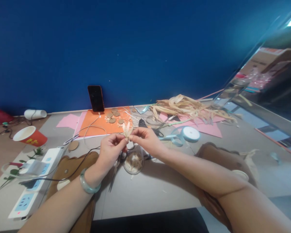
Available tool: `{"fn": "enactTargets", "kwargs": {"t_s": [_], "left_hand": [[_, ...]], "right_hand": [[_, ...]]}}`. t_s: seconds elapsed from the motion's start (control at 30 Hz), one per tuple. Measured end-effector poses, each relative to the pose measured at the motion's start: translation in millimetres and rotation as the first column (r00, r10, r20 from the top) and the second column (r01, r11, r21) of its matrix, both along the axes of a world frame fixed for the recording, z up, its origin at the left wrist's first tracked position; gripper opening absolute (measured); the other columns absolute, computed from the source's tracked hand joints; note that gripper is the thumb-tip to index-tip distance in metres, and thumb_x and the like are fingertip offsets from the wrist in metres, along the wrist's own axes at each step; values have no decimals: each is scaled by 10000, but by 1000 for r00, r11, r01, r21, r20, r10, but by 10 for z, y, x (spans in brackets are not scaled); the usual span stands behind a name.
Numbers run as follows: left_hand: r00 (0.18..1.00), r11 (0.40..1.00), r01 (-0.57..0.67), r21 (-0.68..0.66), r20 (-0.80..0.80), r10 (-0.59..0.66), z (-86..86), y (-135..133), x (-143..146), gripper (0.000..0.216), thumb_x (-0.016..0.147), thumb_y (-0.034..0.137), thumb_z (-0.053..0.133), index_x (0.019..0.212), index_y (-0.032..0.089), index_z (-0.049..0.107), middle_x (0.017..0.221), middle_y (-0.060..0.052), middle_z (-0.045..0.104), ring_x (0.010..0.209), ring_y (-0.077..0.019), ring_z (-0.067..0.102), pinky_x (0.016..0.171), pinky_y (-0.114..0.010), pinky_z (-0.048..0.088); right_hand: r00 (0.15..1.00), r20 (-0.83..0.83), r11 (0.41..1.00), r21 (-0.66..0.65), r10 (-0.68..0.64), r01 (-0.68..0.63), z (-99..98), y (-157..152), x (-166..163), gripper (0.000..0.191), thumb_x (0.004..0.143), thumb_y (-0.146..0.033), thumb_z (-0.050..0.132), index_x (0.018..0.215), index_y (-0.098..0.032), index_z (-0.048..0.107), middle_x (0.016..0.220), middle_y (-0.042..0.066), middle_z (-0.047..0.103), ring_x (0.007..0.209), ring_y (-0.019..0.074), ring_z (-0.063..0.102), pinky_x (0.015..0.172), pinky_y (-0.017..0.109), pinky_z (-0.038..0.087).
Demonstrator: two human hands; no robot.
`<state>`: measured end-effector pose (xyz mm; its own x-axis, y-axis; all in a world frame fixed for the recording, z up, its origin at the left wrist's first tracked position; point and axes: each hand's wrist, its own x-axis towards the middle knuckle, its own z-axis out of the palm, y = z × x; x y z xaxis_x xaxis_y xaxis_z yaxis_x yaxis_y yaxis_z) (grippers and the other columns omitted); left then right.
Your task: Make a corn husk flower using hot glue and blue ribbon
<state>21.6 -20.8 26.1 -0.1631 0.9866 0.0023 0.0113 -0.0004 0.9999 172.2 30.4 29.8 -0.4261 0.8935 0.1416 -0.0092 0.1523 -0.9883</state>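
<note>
Between my two hands a small pale piece of dried corn husk (126, 129) stands up, its strips spread like petals. My left hand (110, 149) pinches its base between thumb and fingers. From the other side my right hand (145, 139) grips the same base, fingertips almost touching those of the left. Just below the hands sits a round clear container (134, 163) with pale scraps in it. Dark scissors (114, 174) lie beside it, their handles partly hidden by my left hand.
A heap of dried corn husks (179, 105) lies at the back right, near a roll of light blue ribbon (191, 134). Orange paper (93, 124) carries several cardboard discs. A phone (96, 98) leans on the blue wall. Left are a power strip (42, 174) and an orange cup (37, 137).
</note>
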Motion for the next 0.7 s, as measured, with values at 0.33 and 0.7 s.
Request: {"fn": "enactTargets", "kwargs": {"t_s": [0.33, 0.7], "left_hand": [[996, 997, -8, 71, -86, 14, -14, 17, -11, 189, 700, 309, 714, 693, 142, 626, 489, 25, 593, 427, -82, 519, 435, -184, 414], [989, 992, -21, 127, -139, 39, -64, 28, -27, 159, 706, 291, 697, 705, 140, 646, 507, 20, 606, 443, -89, 536, 443, -186, 427]], "right_hand": [[998, -41, 990, -135, -40, 35, -14, -40, -51, 152, 720, -246, 653, 623, -157, 575, 602, -29, 559, 591, 89, 488, 589, 224, 388], [998, -25, 993, -103, -65, 62, 37, -76, -68, 158, 723, -250, 672, 623, -153, 597, 608, -28, 577, 594, 88, 497, 616, 230, 413]]}}
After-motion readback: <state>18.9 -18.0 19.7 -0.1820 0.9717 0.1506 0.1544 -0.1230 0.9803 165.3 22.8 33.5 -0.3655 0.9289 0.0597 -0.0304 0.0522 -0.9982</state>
